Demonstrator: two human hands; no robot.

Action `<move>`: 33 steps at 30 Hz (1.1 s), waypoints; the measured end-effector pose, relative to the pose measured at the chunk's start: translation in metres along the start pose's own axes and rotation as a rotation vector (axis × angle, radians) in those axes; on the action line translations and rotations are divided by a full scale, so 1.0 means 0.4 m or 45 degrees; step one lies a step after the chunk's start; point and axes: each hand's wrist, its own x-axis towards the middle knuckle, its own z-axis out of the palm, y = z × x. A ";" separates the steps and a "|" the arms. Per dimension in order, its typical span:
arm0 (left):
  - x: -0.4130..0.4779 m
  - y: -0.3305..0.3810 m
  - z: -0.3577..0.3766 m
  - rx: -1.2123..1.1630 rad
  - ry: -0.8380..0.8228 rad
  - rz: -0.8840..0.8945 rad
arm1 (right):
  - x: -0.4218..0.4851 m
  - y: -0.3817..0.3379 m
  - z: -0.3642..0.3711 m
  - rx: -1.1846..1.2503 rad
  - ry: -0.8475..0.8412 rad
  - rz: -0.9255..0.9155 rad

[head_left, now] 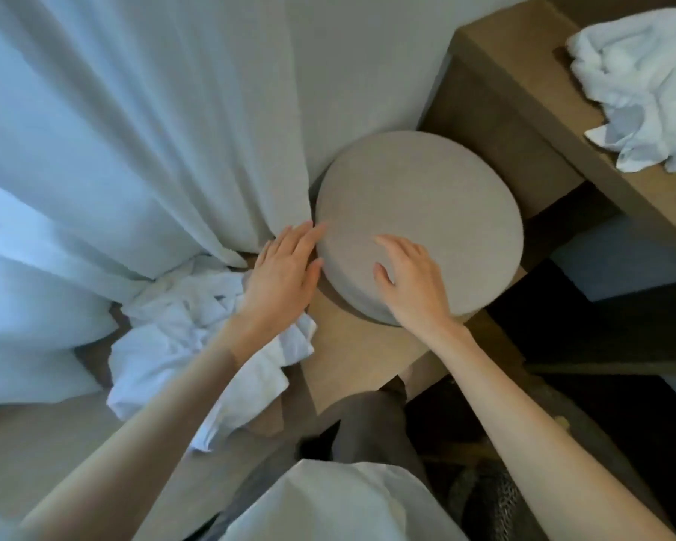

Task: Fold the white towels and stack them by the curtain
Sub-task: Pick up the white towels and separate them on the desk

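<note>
Both hands are at the stool [426, 189]. The left hand [285, 267] lies with straight fingers against the stool's left rim. The right hand [410, 279] rests on the stool top, fingers loosely spread. Neither holds anything.

The floor towel [172, 329] lies crumpled just left of the stool, at the foot of the curtain [114, 130] and under our left wrist. Its long axis runs from the curtain back toward us. The desk towel [640, 83] lies crumpled on the desk [543, 123], well right of and beyond the stool.

We judge the left hand nearer the floor towel, so it should lead the pickup. No towel is folded yet.
</note>
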 end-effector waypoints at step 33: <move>-0.687 -0.510 0.403 -0.277 0.291 -1.052 | -0.253 -0.289 0.843 0.446 -0.903 0.024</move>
